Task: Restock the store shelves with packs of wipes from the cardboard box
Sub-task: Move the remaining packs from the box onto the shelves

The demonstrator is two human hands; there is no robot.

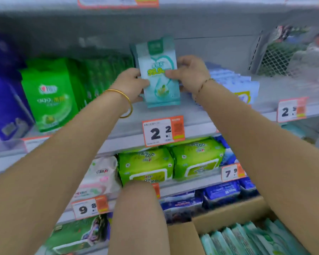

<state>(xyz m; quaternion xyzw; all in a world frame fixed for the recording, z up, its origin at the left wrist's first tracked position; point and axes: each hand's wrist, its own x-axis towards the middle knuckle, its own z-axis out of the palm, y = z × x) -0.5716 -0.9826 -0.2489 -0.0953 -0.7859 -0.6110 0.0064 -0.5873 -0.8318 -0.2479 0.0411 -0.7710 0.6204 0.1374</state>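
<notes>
Shelves of grey metal fill the view in a shop aisle, one above another, with orange-and-white price tags on their front edges. The upper shelf (195,115) carries dark blue boxes (6,100) at far left, tall green packs (50,96) next to them, flat pale blue packs (234,81) to the right and a wire basket (276,57) at far right. A price tag (163,130) with a large 2 hangs on its edge, just below the hands. On the lower shelf (191,184) lie lime green packs (145,166), with a pink and white pack (99,177) beside them on the left. A cardboard box (228,212) sits open at lower right, close under the shelves, with teal packs (247,238) standing on edge in a row inside.

The pack of wipes (158,78) stands upright on the upper shelf, in the gap between the tall green packs and the pale blue ones. Its soft wrapper is pale teal, with a darker green square at the top, a heart outline, yellow-green "99.9" print across the middle and small yellow flowers lower down. Another wrapper of the same colour shows just behind it. The left hand (131,85), a gold bangle (125,102) on its wrist, grips the pack's left edge with curled fingers. The right hand (189,72) pinches the right edge, thumb on the front.
</notes>
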